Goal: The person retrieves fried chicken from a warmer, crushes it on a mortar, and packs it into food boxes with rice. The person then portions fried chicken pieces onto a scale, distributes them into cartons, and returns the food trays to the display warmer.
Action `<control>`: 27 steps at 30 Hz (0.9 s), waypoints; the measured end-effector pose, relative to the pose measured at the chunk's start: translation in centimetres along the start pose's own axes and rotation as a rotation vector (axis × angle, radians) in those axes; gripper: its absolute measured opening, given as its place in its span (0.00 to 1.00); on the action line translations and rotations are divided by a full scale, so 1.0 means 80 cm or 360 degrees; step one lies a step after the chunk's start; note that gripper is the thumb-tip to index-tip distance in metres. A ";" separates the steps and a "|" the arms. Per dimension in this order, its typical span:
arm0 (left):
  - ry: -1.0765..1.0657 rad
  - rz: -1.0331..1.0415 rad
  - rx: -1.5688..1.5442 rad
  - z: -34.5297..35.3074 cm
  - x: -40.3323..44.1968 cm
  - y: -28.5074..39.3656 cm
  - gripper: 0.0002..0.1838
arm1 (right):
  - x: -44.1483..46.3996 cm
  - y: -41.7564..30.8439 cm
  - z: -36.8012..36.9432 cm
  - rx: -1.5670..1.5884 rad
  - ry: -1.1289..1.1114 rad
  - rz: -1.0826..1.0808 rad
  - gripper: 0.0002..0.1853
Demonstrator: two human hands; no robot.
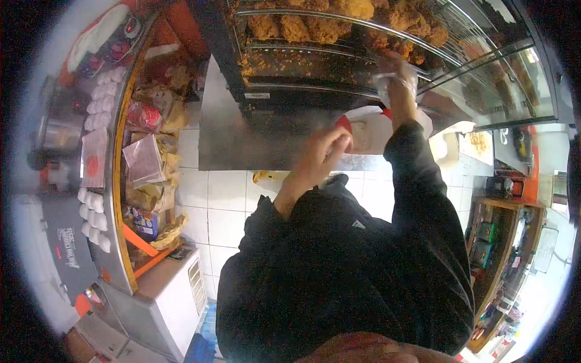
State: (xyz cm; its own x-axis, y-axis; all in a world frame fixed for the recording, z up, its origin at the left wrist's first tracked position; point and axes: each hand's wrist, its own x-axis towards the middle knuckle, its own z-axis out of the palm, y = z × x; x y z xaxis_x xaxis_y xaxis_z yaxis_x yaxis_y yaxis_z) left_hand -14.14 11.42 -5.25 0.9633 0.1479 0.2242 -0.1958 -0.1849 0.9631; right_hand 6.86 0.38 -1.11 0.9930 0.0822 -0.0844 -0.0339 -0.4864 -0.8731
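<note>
My left hand [324,154] is at the left side of a white and red paper food box [378,134], its thumb and fingers closed around the box's edge. The box stands open over the metal counter, with something pale inside that I cannot make out. My right hand [400,81] reaches up past the box into a heated display case, with clear plastic [387,85] about it. Its fingers are blurred beside pieces of fried chicken [417,30] on a wire rack, and whether they grip one is hidden.
Crumbs cover the lower tray [302,63] of the case. A glass door [490,91] hangs at the right. The metal counter [242,139] lies below. On the left, a shelf [115,181] holds white wrapped bundles [94,212] and paper bags. A wooden cabinet [502,260] stands right.
</note>
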 end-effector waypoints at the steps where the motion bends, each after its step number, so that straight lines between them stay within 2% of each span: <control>1: 0.0026 -0.0040 -0.0094 0.000 0.001 -0.009 0.14 | 0.009 0.018 0.009 -0.0175 0.0078 -0.0449 0.15; 2: 0.0022 -0.0031 -0.0087 -0.003 0.001 -0.015 0.14 | 0.016 0.018 0.019 0.0248 0.0034 -0.0272 0.15; 4: 0.0234 0.0000 0.0007 -0.015 0.007 -0.018 0.15 | 0.010 -0.009 0.041 0.1162 0.0094 0.0077 0.14; 6: 0.0227 -0.0050 -0.0002 -0.031 0.012 -0.010 0.13 | 0.040 0.026 0.053 0.1163 0.0239 0.0216 0.11; 7: 0.0249 -0.0176 -0.0107 -0.038 0.018 -0.010 0.12 | 0.039 0.030 0.057 0.1168 0.0293 0.0264 0.11; 8: 0.0273 -0.0300 -0.0209 -0.041 0.027 -0.013 0.11 | 0.024 0.043 0.061 0.0912 0.0269 -0.0236 0.12; 9: 0.0352 -0.0226 -0.0422 -0.041 0.039 -0.024 0.11 | 0.003 0.037 0.066 0.0770 0.0252 -0.0476 0.13; 10: 0.0341 -0.0228 -0.0418 -0.041 0.057 -0.024 0.11 | -0.017 0.031 0.071 0.0639 0.0250 -0.0716 0.14; 12: 0.0472 -0.0002 -0.0689 -0.042 0.097 -0.017 0.12 | -0.045 -0.010 0.070 0.1839 0.0115 -0.0106 0.14; 13: 0.0457 0.0001 -0.0683 -0.044 0.113 -0.013 0.12 | -0.038 0.005 0.062 0.1546 0.0080 0.0154 0.15; 14: 0.0382 -0.0105 -0.0811 -0.045 0.129 -0.008 0.12 | -0.033 0.021 0.054 0.1559 0.0095 0.0146 0.15; 16: 0.0287 -0.0198 -0.0943 -0.041 0.158 -0.008 0.13 | -0.054 0.020 0.031 0.1631 -0.0234 0.0135 0.17; 17: 0.0289 -0.0271 -0.1010 -0.039 0.166 -0.015 0.14 | -0.070 0.018 0.021 0.1955 -0.0443 -0.0161 0.20; 18: 0.0293 -0.0349 -0.1072 -0.038 0.173 -0.019 0.15 | -0.068 0.018 0.011 0.1957 -0.0429 -0.0165 0.20; 19: 0.0273 -0.0391 -0.1125 -0.037 0.176 -0.024 0.16 | -0.065 0.021 -0.001 0.1526 -0.0277 -0.0154 0.22; 22: 0.0239 -0.0452 -0.1200 -0.032 0.176 -0.025 0.19 | -0.042 0.038 -0.036 0.1679 -0.0327 0.0078 0.25; 24: 0.0293 -0.0457 -0.1225 -0.030 0.176 -0.019 0.18 | -0.034 0.035 -0.056 0.1523 0.0138 0.0130 0.24; 25: 0.0334 -0.0428 -0.1189 -0.030 0.178 -0.014 0.16 | -0.034 0.034 -0.071 0.1615 -0.0073 0.0101 0.24; 27: 0.0375 -0.0396 -0.1123 -0.031 0.181 -0.014 0.12 | -0.024 0.042 -0.078 0.1477 -0.0102 0.0128 0.24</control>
State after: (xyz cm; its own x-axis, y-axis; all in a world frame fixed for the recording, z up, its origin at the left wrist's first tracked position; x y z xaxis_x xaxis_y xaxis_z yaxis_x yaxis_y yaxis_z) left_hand -0.40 16.19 -2.71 0.9452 0.3209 -0.0607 -0.1261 0.5301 0.8385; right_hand 5.55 -6.86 -0.87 0.9766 0.1396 -0.1636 -0.2064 0.3948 -0.8953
